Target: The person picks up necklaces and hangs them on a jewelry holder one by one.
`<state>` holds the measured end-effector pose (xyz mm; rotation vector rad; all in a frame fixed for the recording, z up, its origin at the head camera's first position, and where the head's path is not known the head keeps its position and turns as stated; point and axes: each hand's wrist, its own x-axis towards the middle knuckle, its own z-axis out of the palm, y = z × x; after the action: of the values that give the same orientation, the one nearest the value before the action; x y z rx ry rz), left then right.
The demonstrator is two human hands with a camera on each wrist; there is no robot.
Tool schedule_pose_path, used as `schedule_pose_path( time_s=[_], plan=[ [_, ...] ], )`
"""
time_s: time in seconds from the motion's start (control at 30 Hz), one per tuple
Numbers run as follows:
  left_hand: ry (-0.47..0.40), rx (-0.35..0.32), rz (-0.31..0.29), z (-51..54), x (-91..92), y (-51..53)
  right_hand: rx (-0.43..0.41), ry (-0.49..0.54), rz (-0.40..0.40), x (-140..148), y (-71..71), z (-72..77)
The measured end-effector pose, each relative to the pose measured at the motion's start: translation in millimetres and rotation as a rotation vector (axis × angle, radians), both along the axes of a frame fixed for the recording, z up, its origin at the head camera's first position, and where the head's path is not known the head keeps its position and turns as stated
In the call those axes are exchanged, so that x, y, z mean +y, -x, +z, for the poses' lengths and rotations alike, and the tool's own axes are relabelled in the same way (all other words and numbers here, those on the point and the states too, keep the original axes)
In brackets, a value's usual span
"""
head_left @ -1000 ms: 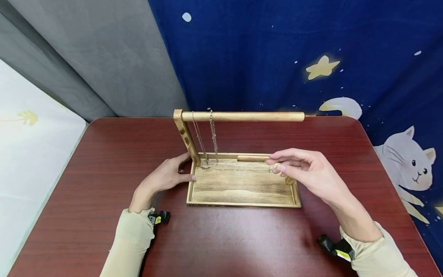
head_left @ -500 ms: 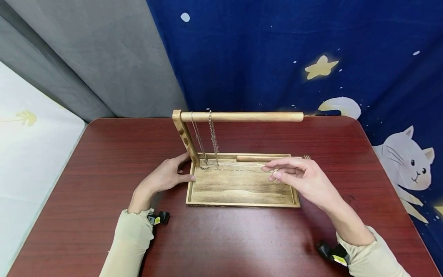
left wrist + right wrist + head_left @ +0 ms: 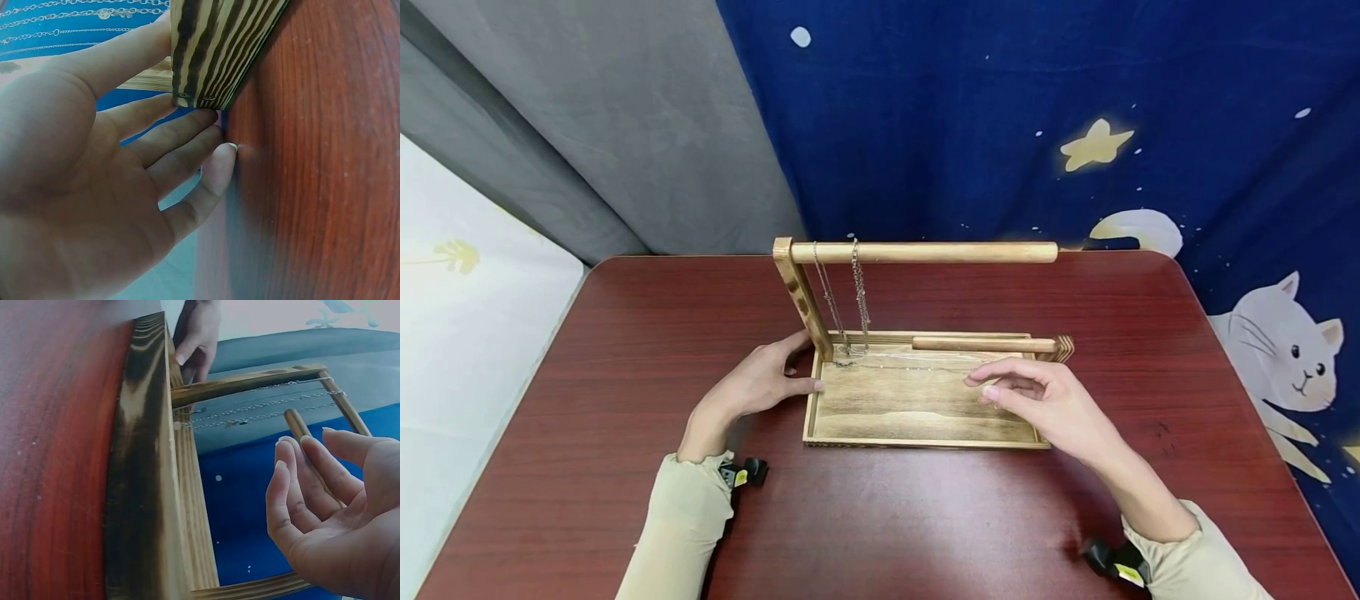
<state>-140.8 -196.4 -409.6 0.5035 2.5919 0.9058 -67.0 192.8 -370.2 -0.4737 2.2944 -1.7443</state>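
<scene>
In the head view a wooden stand has a tray [image 3: 925, 444], a left post [image 3: 805, 298] and a high bar [image 3: 955, 252]. Two groups of chains [image 3: 861, 287] hang near the bar's left end. A thin chain [image 3: 910, 368] stretches across the tray toward the right hand. My left hand [image 3: 751, 385] grips the tray's left end, thumb on the rim, fingers behind; the left wrist view shows the hand [image 3: 81, 175] around the striped wood [image 3: 219, 50]. Over the tray's right part hovers my right hand [image 3: 1045, 400], fingers loosely bent; in the right wrist view nothing shows between the fingers.
A lower bar [image 3: 977, 343] runs along the tray's back to a short striped post [image 3: 1063, 348] at the right. The stand rests on a reddish-brown table [image 3: 895, 517]. Behind the table hang grey and blue curtains [image 3: 925, 108].
My right hand has come a little left and toward me, uncovering the lower bar's right end and the short post. The thin chain at the fingertips is no longer visible there. My left hand stays put.
</scene>
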Motion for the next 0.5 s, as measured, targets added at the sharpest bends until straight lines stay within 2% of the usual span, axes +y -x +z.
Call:
schedule_pose_path(
  time_s=[0.5],
  plan=[
    [0.031,-0.009,0.009,1.1,0.5,-0.9,-0.024,-0.047,-0.001,-5.7,3.2,-15.9]
  ],
)
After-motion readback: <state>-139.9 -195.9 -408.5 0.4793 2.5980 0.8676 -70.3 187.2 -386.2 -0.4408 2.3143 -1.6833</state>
